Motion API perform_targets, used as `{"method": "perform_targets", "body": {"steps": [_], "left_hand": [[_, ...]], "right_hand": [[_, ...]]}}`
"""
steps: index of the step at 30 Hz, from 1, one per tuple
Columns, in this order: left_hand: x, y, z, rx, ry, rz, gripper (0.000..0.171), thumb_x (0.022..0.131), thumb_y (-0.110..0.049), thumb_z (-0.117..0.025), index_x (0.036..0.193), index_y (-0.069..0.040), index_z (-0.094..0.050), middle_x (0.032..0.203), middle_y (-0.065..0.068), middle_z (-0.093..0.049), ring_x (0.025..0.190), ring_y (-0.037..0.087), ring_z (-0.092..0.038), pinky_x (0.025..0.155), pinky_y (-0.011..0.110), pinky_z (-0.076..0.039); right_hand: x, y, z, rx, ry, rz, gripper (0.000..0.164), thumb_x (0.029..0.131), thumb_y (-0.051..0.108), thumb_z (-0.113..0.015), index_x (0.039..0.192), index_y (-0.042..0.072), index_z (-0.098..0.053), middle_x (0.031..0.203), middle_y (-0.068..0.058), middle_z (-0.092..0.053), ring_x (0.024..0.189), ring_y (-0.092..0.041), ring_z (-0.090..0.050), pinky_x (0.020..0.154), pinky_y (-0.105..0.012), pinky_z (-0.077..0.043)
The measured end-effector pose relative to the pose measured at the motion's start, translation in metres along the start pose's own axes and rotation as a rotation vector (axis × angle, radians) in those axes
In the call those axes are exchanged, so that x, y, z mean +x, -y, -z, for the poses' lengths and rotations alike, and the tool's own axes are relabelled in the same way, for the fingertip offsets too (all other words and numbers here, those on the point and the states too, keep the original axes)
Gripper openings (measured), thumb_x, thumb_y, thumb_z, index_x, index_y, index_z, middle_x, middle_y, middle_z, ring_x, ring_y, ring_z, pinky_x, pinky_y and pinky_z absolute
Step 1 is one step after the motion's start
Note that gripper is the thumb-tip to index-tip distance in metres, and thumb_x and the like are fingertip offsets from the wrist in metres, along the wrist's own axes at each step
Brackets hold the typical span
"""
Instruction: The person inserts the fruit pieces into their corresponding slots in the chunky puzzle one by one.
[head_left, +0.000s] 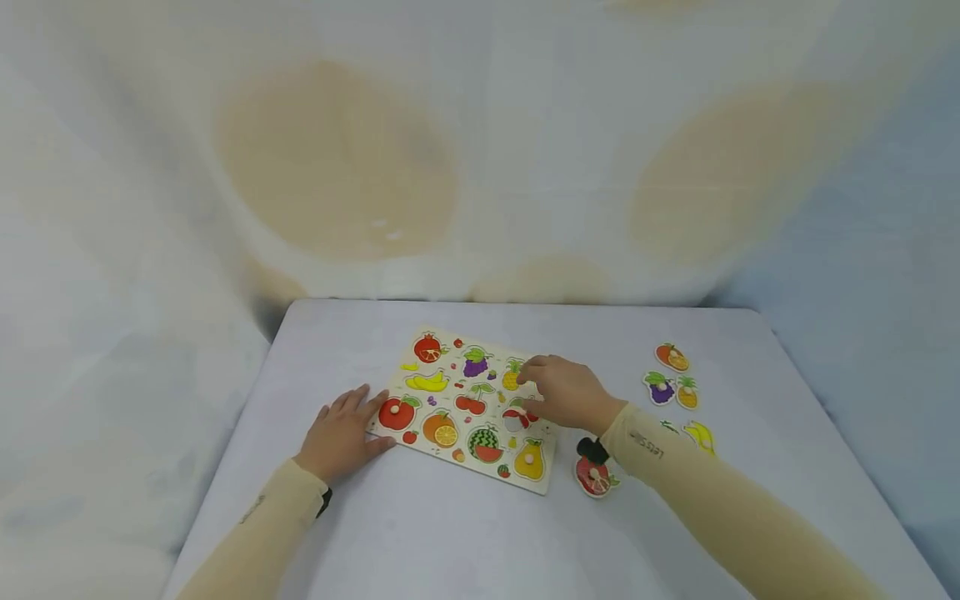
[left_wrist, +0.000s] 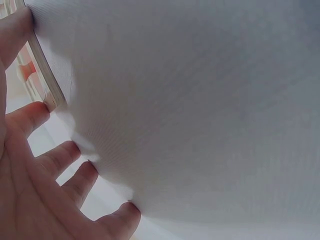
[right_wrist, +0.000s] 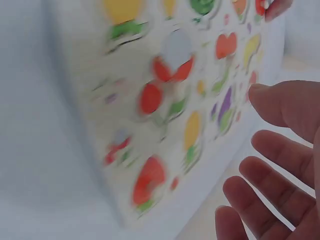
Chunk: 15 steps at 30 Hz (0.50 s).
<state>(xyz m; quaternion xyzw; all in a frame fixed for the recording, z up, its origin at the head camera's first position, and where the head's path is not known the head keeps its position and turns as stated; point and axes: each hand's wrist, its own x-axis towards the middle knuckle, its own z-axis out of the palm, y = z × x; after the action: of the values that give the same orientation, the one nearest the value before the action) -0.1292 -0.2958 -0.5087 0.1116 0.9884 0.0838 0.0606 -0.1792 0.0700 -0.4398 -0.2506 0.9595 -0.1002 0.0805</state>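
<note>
A fruit puzzle board (head_left: 487, 392) lies slanted on the table, with printed fruit shapes and small pictures between them. Knobs show on its apple piece (head_left: 397, 412) and pear piece (head_left: 529, 459). My left hand (head_left: 343, 435) is at the board's near left corner, thumb at the front edge, index finger touching the side, the other fingers spread on the cloth. Over the board's right part hovers my right hand (head_left: 566, 390), covering some pictures there. In the right wrist view its fingers (right_wrist: 270, 190) are loosely bent, apart from the board, with nothing between them.
Right of the board lie a loose orange piece (head_left: 672, 357), grape piece (head_left: 660, 388), pineapple piece (head_left: 687, 392) and banana piece (head_left: 701, 437). A red pomegranate-like piece (head_left: 593, 479) sits below my right wrist. My right sleeve (head_left: 690, 483) partly hides another piece.
</note>
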Motion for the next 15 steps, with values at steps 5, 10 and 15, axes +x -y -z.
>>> {"method": "perform_targets", "body": {"steps": [5, 10, 15], "left_hand": [[-0.002, 0.0, 0.003, -0.013, 0.003, 0.004, 0.083, 0.083, -0.049, -0.077, 0.152, -0.017, -0.044, 0.154, 0.021, -0.035, 0.139, 0.045, -0.03, 0.107, 0.07, -0.026], [-0.003, -0.001, 0.004, -0.016, 0.001, 0.005, 0.083, 0.083, -0.048, -0.078, 0.152, -0.016, -0.044, 0.154, 0.022, -0.035, 0.139, 0.045, -0.03, 0.107, 0.07, -0.026], [-0.002, -0.002, 0.003, -0.014, -0.003, 0.0, 0.084, 0.083, -0.048, -0.078, 0.152, -0.015, -0.044, 0.154, 0.022, -0.035, 0.139, 0.046, -0.03, 0.107, 0.07, -0.026]], "right_hand": [[-0.036, -0.029, -0.005, 0.015, 0.004, -0.08, 0.037, 0.085, 0.034, -0.08, 0.118, 0.018, -0.073, 0.129, -0.003, -0.063, 0.12, -0.025, -0.058, 0.092, -0.045, -0.054], [-0.069, -0.044, -0.014, 0.049, 0.005, -0.128, 0.035, 0.083, 0.033, -0.083, 0.114, 0.019, -0.074, 0.128, -0.005, -0.064, 0.119, -0.028, -0.059, 0.09, -0.046, -0.055], [-0.1, -0.048, -0.028, 0.086, 0.005, -0.187, 0.037, 0.081, 0.034, -0.084, 0.113, 0.02, -0.073, 0.129, -0.003, -0.063, 0.119, -0.028, -0.059, 0.088, -0.045, -0.055]]}}
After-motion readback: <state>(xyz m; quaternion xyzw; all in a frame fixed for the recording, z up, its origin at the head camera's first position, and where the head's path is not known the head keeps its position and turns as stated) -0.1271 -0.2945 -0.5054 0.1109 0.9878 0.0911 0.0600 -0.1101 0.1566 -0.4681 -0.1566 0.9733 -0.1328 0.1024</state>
